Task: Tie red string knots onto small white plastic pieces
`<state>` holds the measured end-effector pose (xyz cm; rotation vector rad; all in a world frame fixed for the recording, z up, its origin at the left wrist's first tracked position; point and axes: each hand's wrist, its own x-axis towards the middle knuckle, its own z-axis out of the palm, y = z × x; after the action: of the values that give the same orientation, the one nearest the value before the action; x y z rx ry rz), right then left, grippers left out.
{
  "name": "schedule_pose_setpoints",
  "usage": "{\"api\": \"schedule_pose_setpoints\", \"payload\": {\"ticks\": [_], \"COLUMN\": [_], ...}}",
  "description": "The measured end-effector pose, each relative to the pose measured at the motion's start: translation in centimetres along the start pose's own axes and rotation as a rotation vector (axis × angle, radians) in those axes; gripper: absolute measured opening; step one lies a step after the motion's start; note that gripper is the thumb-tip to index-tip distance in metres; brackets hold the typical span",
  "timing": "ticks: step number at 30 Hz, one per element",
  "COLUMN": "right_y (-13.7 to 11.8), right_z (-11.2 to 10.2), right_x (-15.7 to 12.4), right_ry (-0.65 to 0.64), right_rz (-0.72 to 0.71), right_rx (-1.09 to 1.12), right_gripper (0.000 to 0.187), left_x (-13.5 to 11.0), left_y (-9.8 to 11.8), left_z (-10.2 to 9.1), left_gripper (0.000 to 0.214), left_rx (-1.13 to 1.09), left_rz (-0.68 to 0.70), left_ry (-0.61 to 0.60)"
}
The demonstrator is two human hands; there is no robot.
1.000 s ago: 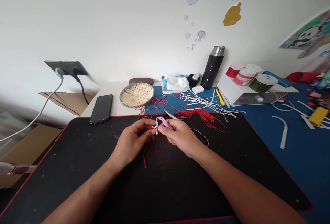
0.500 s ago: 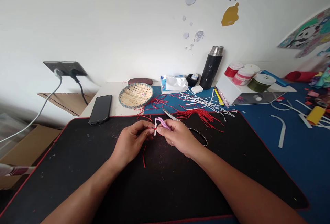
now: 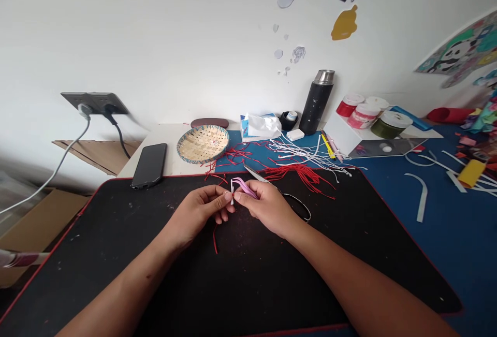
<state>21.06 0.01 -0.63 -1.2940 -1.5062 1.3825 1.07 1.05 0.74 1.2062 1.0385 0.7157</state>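
Observation:
Between the fingertips of my left hand [image 3: 202,206] is a small knotted piece of white and red cord [image 3: 232,190], held above the black mat. My right hand [image 3: 268,207] grips purple curved tweezers [image 3: 244,187], their bent tip at the upper end of the white cord. The right thumb and finger meet the left fingertips at the knot, whose detail is mostly hidden. Beneath my left hand lies a loose red cord piece [image 3: 215,239] on the mat. Just beyond the right hand a pointed metal blade [image 3: 254,173] shows, its other end covered.
Red cords [image 3: 305,175] and white cords [image 3: 310,155] lie behind my hands. A woven basket [image 3: 202,144], a phone [image 3: 149,165], a tissue box [image 3: 244,132] and a black flask [image 3: 317,103] stand along the back. Paint jars [image 3: 390,125] sit at right on a white box.
My left fingers have shifted around the knot, with the lower fingers now showing beneath it. The white loops are more covered. The tweezers stay in my right hand at the cord.

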Motion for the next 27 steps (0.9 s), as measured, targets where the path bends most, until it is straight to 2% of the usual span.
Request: {"api": "schedule_pose_setpoints", "payload": {"ticks": [5,11,22,27], "right_y": [-0.3,0.0,0.3,-0.4], "right_z": [0.2,0.8,0.7,0.5], "right_x": [-0.2,-0.3,-0.2,-0.4], "right_ry": [0.04,0.081,0.085,0.03], "right_rz": [-0.067,-0.096,-0.103,-0.125], "right_rx": [-0.162,-0.316,-0.308,-0.144], "right_gripper": [0.019,0.02,0.021,0.018], "left_x": [0.0,0.0,0.2,0.1], "left_y": [0.2,-0.3,-0.8,-0.4], "left_z": [0.4,0.7,1.0,0.6], "left_gripper": [0.049,0.047,0.043,0.039], "left_rx": [0.082,0.191,0.187,0.096], "left_rz": [-0.022,0.025,0.071,0.128], "left_ry": [0.051,0.132,0.161,0.196]}}
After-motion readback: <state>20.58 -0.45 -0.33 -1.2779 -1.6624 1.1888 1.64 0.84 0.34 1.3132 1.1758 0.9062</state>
